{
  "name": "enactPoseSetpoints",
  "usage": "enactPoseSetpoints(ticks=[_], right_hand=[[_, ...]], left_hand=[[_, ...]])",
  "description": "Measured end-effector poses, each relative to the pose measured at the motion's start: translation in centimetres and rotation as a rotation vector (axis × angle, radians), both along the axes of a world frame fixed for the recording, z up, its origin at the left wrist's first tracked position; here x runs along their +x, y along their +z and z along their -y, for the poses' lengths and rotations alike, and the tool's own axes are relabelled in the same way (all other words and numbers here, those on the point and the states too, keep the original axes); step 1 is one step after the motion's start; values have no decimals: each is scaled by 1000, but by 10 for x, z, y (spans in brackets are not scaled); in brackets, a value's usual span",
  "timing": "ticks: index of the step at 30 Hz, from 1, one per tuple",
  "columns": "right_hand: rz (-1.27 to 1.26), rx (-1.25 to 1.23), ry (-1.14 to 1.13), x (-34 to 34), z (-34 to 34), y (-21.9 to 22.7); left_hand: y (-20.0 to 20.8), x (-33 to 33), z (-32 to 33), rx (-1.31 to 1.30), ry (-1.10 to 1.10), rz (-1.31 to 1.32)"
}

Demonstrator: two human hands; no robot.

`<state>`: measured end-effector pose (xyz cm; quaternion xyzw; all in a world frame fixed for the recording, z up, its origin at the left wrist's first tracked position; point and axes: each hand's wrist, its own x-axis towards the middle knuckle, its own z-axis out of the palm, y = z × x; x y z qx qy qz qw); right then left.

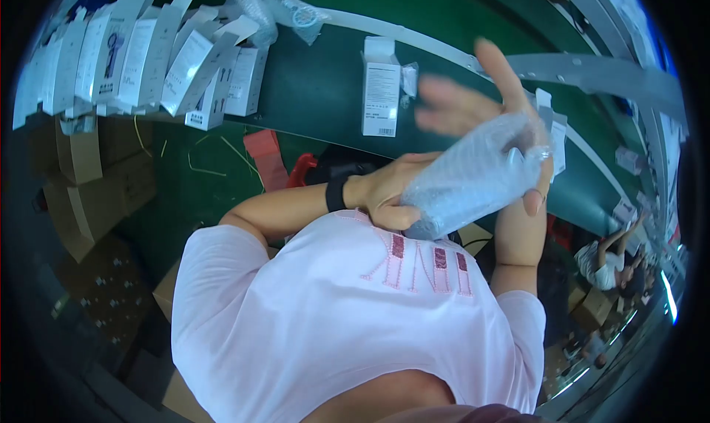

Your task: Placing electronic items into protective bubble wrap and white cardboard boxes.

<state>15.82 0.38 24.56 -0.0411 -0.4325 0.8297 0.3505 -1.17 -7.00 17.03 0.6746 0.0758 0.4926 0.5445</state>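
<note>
My left hand (pixel 393 195), with a dark band on its wrist, grips the lower left end of a clear bubble-wrap bag (pixel 473 179). The bag lies tilted in front of my chest, and something pale and bluish shows inside it, its kind hidden by the wrap. At the bag's upper right end is my right hand (pixel 510 101), its fingers spread apart and partly smeared by motion. The bag covers part of that palm. Beyond the hands, a white carton (pixel 381 97) with a raised flap stands on the green table (pixel 310 90).
A row of white cartons (pixel 140 61) with raised flaps lines the table's left side, with bubble-wrapped items (pixel 296 12) behind. A small clear packet (pixel 409 79) lies beside the single carton. A metal rail (pixel 592 68) crosses at right. Brown cardboard boxes (pixel 103 186) stand at lower left.
</note>
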Motion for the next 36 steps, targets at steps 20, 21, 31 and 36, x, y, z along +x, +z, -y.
enactPoseSetpoints(ticks=[20,21,31,36], right_hand=[[427,-575,-854,46,-75,-108],[406,-608,-921,36,-96,-116],[211,-612,-1024,-53,-131,-78],[465,-445,-906,-34,-121,-38]], left_hand=[[-119,-71,-115,-841,553,-1142],[-134,-68,-119,-932,520,-1179],[-6,-56,-87,-793,289,-846],[-4,-79,-71,-879,165,-802]])
